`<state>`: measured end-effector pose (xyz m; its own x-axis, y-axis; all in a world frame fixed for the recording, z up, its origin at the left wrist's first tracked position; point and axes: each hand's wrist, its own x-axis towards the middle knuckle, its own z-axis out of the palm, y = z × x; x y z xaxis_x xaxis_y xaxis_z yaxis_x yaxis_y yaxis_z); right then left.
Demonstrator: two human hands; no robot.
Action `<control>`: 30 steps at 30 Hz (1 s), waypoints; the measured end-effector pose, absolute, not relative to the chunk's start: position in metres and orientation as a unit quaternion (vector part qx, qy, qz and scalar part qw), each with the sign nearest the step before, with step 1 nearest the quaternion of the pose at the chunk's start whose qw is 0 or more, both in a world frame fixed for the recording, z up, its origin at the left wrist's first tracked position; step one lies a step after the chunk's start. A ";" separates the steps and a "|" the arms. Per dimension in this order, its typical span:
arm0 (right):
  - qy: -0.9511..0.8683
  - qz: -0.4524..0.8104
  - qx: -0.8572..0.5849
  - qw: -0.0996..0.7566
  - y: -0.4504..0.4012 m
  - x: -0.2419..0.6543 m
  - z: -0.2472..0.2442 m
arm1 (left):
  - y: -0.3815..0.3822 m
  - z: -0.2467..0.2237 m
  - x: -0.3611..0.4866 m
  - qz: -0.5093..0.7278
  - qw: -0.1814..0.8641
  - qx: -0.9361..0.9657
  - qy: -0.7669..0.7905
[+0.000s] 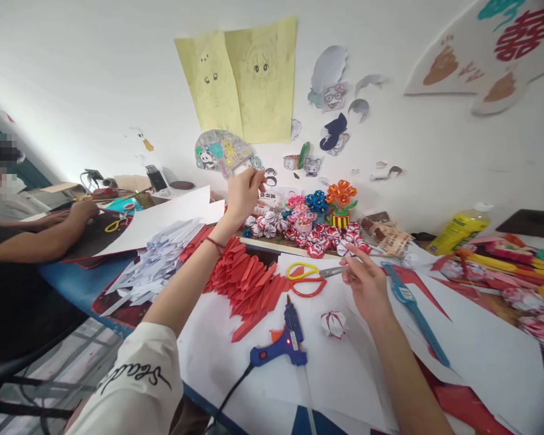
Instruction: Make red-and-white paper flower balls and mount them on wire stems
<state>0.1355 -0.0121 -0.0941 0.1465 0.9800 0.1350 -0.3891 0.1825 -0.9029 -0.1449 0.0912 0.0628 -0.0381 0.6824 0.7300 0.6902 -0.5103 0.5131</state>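
Raised in front of the wall, my left hand has its fingers bent together; whatever they pinch is too small to name. My right hand hovers over the white paper beside the scissors, which have yellow and orange handles. Its thumb and fingers are curled loosely apart, with nothing visible between them. Below lies a white paper ball with dark red edges. A blue glue gun with a lit red light rests on the paper. Folded red strips and white strips are heaped to the left.
Paper flowers line the wall, near a striped pot. On the right are a blue watch, a yellow bottle and coloured craft pieces. Another person's arm rests at the far left. The glue gun's cord runs off the front edge.
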 end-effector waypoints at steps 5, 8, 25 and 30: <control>-0.395 0.518 -0.380 0.656 -0.011 0.134 -0.098 | 0.122 0.046 -0.148 -0.385 0.085 -0.701 -0.595; -0.388 0.529 -0.379 0.653 -0.011 0.134 -0.101 | 0.134 0.031 -0.146 -0.357 0.085 -0.701 -0.611; -0.611 0.424 -0.435 0.507 0.023 0.118 -0.069 | 0.149 0.036 -0.157 -0.268 0.137 -0.703 -0.644; -0.755 0.193 -0.486 0.394 0.120 0.051 -0.028 | 0.139 0.057 -0.175 -0.269 0.160 -0.711 -0.629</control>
